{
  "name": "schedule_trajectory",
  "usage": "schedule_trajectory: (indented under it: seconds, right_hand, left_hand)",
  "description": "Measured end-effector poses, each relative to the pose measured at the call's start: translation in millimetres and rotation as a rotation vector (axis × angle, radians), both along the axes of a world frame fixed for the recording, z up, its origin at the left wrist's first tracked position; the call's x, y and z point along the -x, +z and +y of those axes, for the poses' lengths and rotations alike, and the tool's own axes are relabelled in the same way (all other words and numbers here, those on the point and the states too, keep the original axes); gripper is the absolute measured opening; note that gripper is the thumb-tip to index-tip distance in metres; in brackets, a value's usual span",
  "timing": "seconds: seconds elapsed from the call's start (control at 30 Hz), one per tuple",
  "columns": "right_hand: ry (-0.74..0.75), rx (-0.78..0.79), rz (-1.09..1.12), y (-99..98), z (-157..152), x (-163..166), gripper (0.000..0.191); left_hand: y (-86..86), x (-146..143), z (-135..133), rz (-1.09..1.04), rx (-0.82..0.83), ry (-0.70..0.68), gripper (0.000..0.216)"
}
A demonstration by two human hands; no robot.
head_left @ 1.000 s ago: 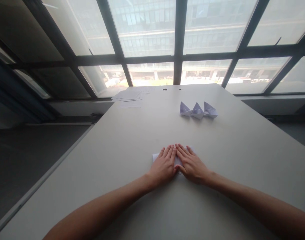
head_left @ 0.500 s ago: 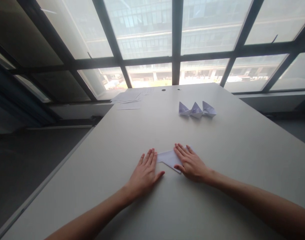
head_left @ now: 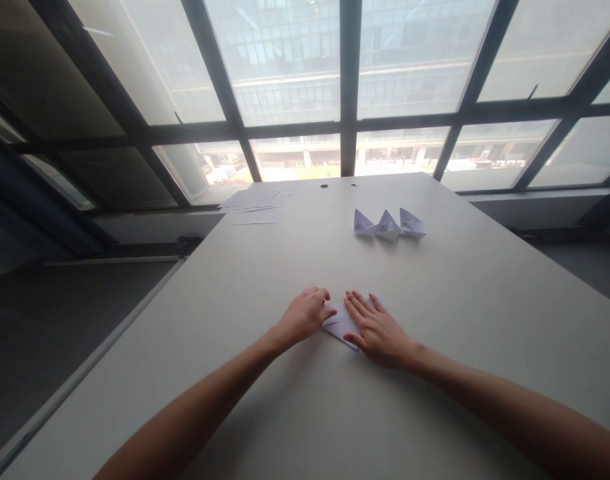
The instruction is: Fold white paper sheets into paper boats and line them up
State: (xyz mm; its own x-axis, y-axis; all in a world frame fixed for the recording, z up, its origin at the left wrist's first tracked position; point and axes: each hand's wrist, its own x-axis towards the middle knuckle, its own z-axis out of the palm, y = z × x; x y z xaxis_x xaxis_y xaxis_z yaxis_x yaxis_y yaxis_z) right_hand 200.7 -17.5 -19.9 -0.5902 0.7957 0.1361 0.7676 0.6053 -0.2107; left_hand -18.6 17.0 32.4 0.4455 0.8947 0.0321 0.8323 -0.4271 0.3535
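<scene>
A folded sheet of white paper (head_left: 343, 323) lies on the white table between my hands. My right hand (head_left: 379, 330) rests flat on its right part, fingers stretched out and pointing away from me. At the paper's left end, my left hand (head_left: 307, 315) is curled, with thumb and fingers closed on the edge, where a flap is turned over toward the right. Part of the paper is covered by both hands.
Three folded paper boats (head_left: 389, 227) stand in a row farther back on the table (head_left: 285, 413). Several loose paper sheets (head_left: 252, 200) lie at the far left edge. Large windows (head_left: 295, 60) rise behind the table.
My left hand has gone from lying flat beside the paper to gripping its left end, which is now turned over toward the right. My right hand keeps its place on the paper.
</scene>
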Motion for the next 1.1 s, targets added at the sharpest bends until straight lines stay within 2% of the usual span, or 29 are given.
schedule_trajectory:
  seconds: [0.13, 0.23, 0.3, 0.43, 0.53, 0.63, 0.73, 0.87, 0.97, 1.1]
  right_hand:
    - [0.023, -0.03, 0.033, 1.9, -2.6, -0.1, 0.077]
    - [0.05, -0.063, 0.097, 5.7, -1.9, -0.2, 0.055]
    - [-0.003, -0.114, 0.189, 10.0, 2.5, -1.5, 0.04]
    - [-0.157, -0.219, 0.38, 24.0, 19.0, -9.3, 0.023]
    - [-0.147, -0.21, 0.499, 38.3, 27.9, -16.6, 0.005]
    - [-0.122, -0.18, 0.657, 54.4, 27.8, -21.8, 0.008]
    - [-0.106, -0.146, 0.751, 70.0, 23.0, -26.2, 0.009]
    - [-0.093, -0.095, 0.811, 84.4, 21.2, -33.0, 0.01]
    - [-0.119, -0.087, 0.845, 88.3, 24.3, -36.2, 0.015]
    - [-0.161, -0.044, 0.866, 88.0, 25.9, -35.3, 0.02]
  left_hand:
    - [0.5, -18.8, 8.3, 0.102, 0.148, 0.032, 0.037]
    - [3.7, -14.3, 13.5, 0.111, 0.271, 0.016, 0.027]
    - [8.5, -8.8, 17.4, 0.064, 0.294, -0.031, 0.018]
    - [30.4, -2.0, 20.8, -0.082, 0.194, -0.035, 0.009]
    - [55.2, -0.3, 17.0, -0.114, 0.046, -0.022, 0.009]
    - [76.9, 3.1, 11.6, -0.141, -0.044, -0.039, 0.014]
    - [91.5, 11.0, 10.4, -0.193, -0.082, -0.082, 0.012]
    - [103.4, 26.3, 18.2, -0.365, -0.019, -0.105, 0.015]
    - [103.2, 34.3, 27.8, -0.59, 0.052, -0.108, 0.021]
    - [83.4, 33.3, 41.4, -1.013, 0.115, -0.093, 0.022]
